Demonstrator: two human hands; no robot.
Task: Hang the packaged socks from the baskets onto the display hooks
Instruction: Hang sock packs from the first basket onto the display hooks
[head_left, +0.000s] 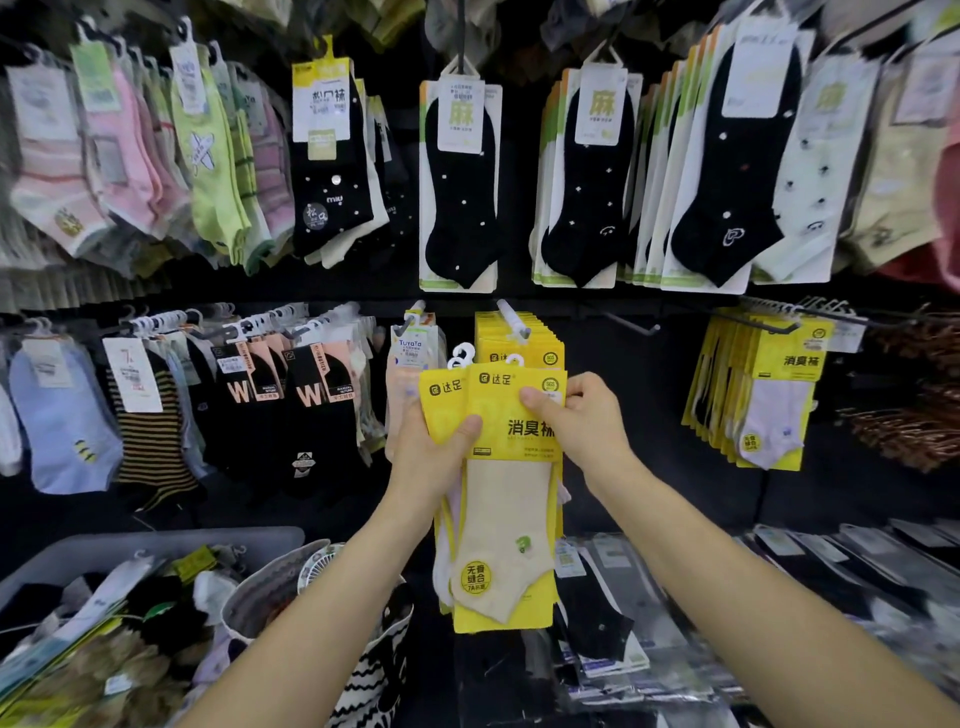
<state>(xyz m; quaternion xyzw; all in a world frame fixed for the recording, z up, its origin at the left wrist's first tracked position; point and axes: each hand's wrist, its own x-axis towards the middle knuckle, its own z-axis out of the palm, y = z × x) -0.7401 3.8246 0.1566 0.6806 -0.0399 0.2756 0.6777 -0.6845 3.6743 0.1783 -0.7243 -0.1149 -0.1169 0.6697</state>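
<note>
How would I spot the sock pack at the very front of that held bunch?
In front of the black display wall, the left hand and right hand hold a bunch of yellow packs at centre. The front pack shows a cream ankle sock with a small green motif; those behind it show paler, pinkish socks.

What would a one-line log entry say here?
left hand grips sock packs | right hand pinches front pack | hook not yet reached

We note yellow packs (506, 441) with a cream sock (501, 525) inside; black white-dotted socks (460, 192) above; a black-and-yellow striped sock (150, 452); pale blue sock (62, 415); pink socks (124, 156); lime socks (213, 171); black-white zigzag bag (374, 670); grey basket (156, 543); all against a black wall (649, 415).
</note>
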